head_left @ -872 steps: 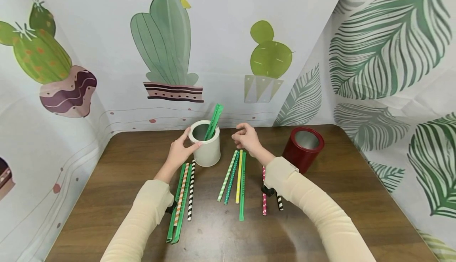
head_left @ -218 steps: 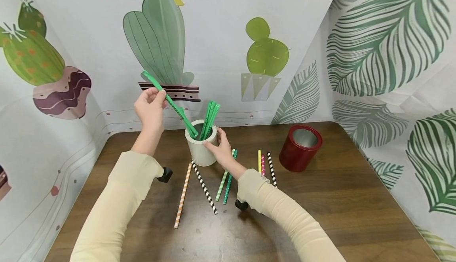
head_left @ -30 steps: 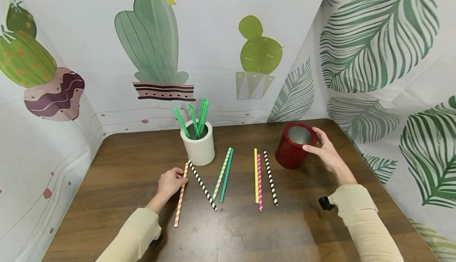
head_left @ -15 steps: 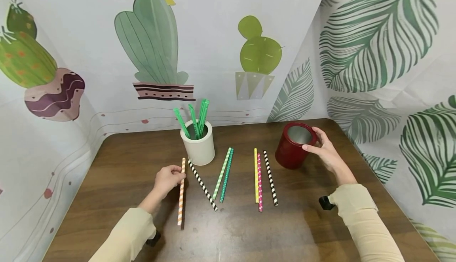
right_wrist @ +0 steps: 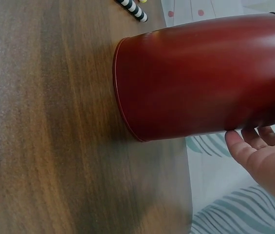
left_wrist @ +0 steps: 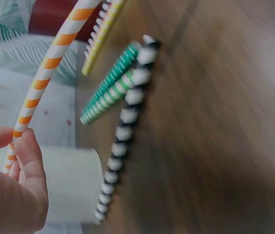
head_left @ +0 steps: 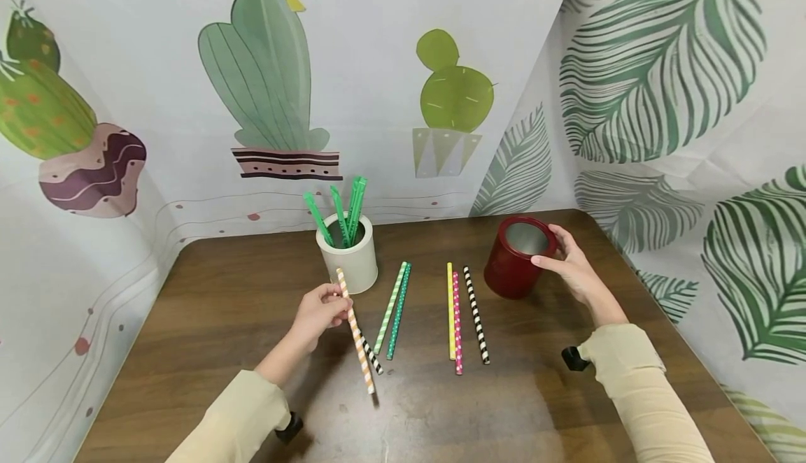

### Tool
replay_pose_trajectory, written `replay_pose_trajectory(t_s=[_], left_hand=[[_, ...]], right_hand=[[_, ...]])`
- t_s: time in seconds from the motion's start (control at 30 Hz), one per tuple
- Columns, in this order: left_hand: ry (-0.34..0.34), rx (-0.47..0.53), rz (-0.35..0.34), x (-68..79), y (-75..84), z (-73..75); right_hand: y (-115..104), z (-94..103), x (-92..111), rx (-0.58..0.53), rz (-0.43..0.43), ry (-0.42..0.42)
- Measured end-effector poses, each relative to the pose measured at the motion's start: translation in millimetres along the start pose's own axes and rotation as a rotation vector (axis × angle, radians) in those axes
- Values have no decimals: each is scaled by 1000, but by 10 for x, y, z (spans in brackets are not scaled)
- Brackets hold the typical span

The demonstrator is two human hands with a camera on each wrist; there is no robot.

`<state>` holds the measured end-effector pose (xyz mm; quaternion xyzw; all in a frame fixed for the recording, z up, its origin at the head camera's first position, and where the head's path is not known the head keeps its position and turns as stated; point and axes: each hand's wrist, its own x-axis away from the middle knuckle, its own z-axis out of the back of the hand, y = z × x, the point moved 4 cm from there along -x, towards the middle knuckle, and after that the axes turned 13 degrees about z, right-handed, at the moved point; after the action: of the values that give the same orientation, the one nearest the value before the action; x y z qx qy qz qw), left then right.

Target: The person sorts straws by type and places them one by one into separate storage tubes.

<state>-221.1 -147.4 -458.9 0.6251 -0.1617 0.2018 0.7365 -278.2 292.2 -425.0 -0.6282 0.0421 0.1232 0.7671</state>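
Observation:
My left hand [head_left: 323, 309] pinches an orange-and-white striped paper straw [head_left: 359, 340] between thumb and fingers near its upper end. That straw is raised and slants over a black-and-white striped straw [left_wrist: 122, 131] lying on the table. Just beyond the hand stands a white can [head_left: 359, 267] holding several green wrapped straws [head_left: 340, 211]. At the right, my right hand [head_left: 576, 271] grips the side of a red can [head_left: 506, 271], its thumb by the rim. The right wrist view shows fingertips [right_wrist: 234, 139] against the wall of the can, whose inside looks empty from the head view.
Between the cans lie a light-green striped straw [head_left: 390, 309] and a teal dotted one [head_left: 399, 312]. Further right are yellow [head_left: 450, 309], pink dotted [head_left: 457, 323] and another black-and-white straw [head_left: 476, 316]. A printed cloth [head_left: 378, 99] hangs behind the wooden table [head_left: 453, 421].
The left hand has lifted the orange striped straw off the table and carried it rightward, over the black-and-white one. The right hand stays on the red can.

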Motion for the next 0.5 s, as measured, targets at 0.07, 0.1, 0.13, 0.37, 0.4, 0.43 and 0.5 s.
replay_pose_trajectory(t_s=[0.07, 0.1, 0.13, 0.37, 0.4, 0.43, 0.5], left_hand=[[-8, 32, -13, 25, 68, -84], [-11, 50, -21, 38, 108, -125], [-14, 69, -31, 48, 150, -168], [-13, 176, -118, 106, 539, -477], [-18, 192, -129, 113, 603, -526], [-24, 208, -139, 114, 664, -571], [-34, 240, -162, 117, 786, -656]], right_hand=[[9, 6, -3, 7, -7, -7], [11, 9, -3, 10, -9, -9], [9, 10, -3, 12, -12, -13], [-16, 20, 2, 26, -17, -15], [-17, 19, 3, 27, -19, -16], [-18, 18, 3, 28, -22, -17], [-22, 12, 4, 27, -25, -20]])
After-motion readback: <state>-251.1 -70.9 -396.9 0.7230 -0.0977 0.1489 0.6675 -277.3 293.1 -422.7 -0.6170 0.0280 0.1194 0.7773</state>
